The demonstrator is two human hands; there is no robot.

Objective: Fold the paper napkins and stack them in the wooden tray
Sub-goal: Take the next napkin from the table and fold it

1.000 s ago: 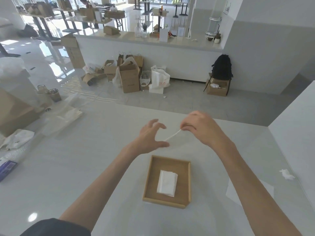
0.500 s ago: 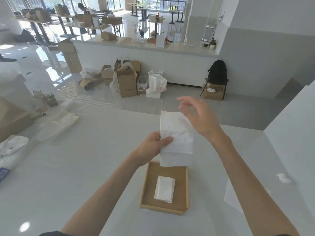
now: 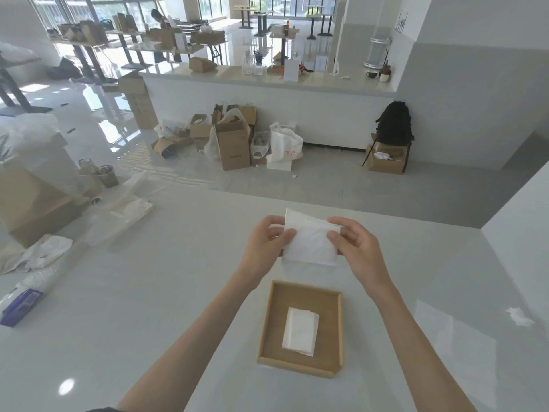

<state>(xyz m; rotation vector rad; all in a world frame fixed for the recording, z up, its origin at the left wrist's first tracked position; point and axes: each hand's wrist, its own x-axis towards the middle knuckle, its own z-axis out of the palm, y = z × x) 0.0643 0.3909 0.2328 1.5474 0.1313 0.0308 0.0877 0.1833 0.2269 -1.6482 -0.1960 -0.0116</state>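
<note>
Above the white desk (image 3: 148,292), just beyond the far wall of the wooden tray (image 3: 264,322), both hands are holding a white paper napkin (image 3: 309,242) up between them. The left hand (image 3: 264,245) is pinching the napkin's left edge, its thumb lying on the near face and its fingers curling behind. The right hand (image 3: 356,248) is gripping the right edge the same way, thumb in front and fingers wrapping round the back. The napkin is standing roughly upright with its broad face turned toward the camera and its top corner poking up at the left. Whether its lower edge is touching the desk cannot be told.

The tray is sitting flat on the desk between the two forearms, and a folded napkin (image 3: 300,331) is lying flat near its middle, clear of all four walls.

A crumpled white scrap (image 3: 518,316) is lying well off to the right. A blue packet (image 3: 17,304), a clear plastic bag (image 3: 118,215) and a cardboard box (image 3: 29,203) are lying along the desk's left side.
</note>
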